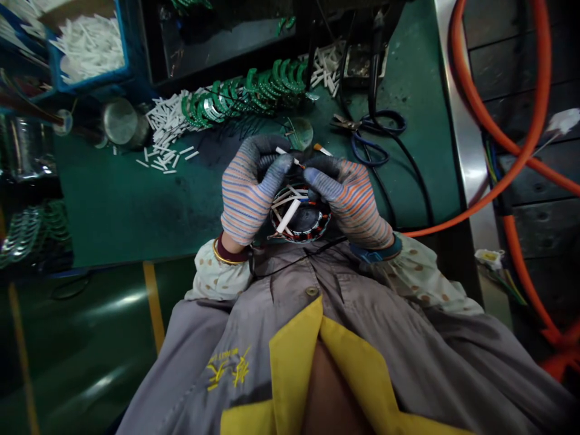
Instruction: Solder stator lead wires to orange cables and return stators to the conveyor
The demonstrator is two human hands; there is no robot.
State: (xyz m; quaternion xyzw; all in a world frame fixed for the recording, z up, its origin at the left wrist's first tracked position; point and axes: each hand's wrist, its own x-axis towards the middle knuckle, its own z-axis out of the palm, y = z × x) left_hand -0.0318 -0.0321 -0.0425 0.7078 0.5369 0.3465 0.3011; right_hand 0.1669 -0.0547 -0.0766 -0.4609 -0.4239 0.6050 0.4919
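Both my hands wear striped knit gloves with grey fingertips. They meet over a round motor stator [299,222] with copper windings and white sleeved leads, held close to my chest. My left hand [250,188] is closed, pinching a thin white-sleeved wire [290,158] at its tip. My right hand [350,198] is also closed, with its fingers on the same wire end and on the stator's top edge. The lower part of the stator is hidden behind my jacket.
A green bench top [136,205] carries loose white sleeve tubes [165,136], a row of green ring parts [247,95], a blue bin of white tubes [88,45], metal cups [120,121], scissors [369,136] and a black cable. An orange hose [521,145] loops at the right.
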